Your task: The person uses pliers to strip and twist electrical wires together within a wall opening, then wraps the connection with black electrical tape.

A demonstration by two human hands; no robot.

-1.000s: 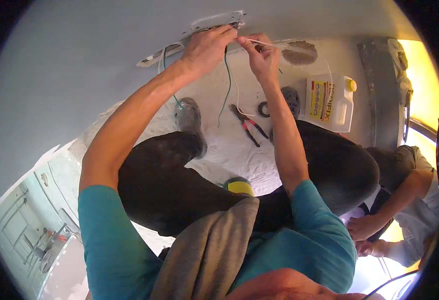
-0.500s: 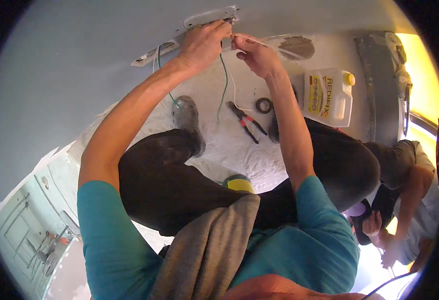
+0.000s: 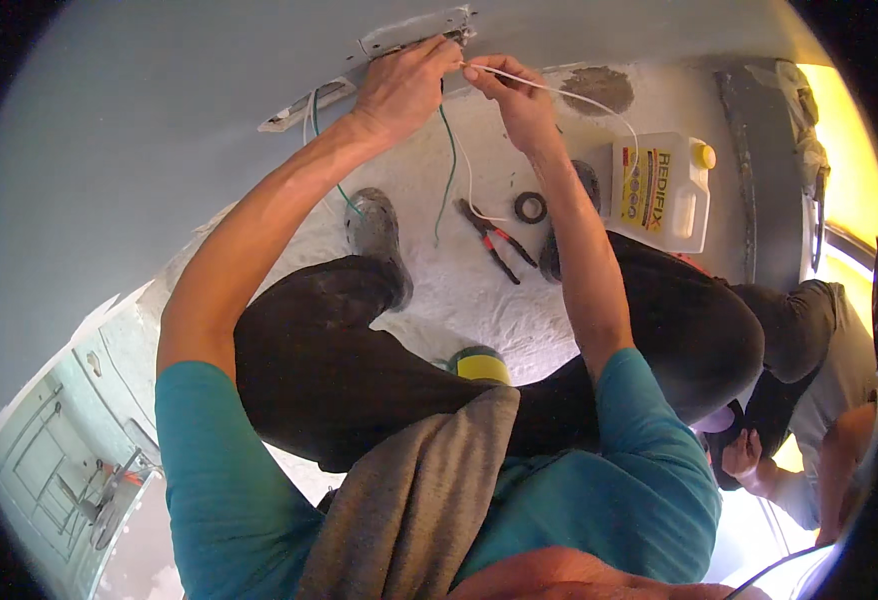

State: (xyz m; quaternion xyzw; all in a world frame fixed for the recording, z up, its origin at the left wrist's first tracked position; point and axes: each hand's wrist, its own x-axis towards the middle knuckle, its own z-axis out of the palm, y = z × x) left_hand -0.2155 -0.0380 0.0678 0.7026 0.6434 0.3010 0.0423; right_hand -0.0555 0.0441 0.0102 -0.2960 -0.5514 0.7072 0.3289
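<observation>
My left hand (image 3: 404, 85) is closed at the cut opening (image 3: 414, 28) in the grey wall, its fingertips pinching the white wire (image 3: 609, 110) beside some dark wiring. My right hand (image 3: 499, 90) grips the same wire just to the right, thumb and forefinger together, and the wire loops out over it. A green wire (image 3: 450, 165) hangs below my left hand. More wires come from a second wall opening (image 3: 304, 105) to the left. Pliers with red and black handles (image 3: 499, 245) lie on the floor beside a black tape roll (image 3: 531, 207).
My shoe (image 3: 374, 225) and legs are around the pliers. A white jug (image 3: 659, 195) with yellow cap stands at right, near a dark post (image 3: 759, 180). A yellow-and-green container (image 3: 479, 365) is between my legs. Another person (image 3: 809, 400) crouches at far right; a pale door (image 3: 39, 450) is lower left.
My hands have shifted slightly up and left along the opening, still at the white wire. The other person's hands and arms at the far right have moved.
</observation>
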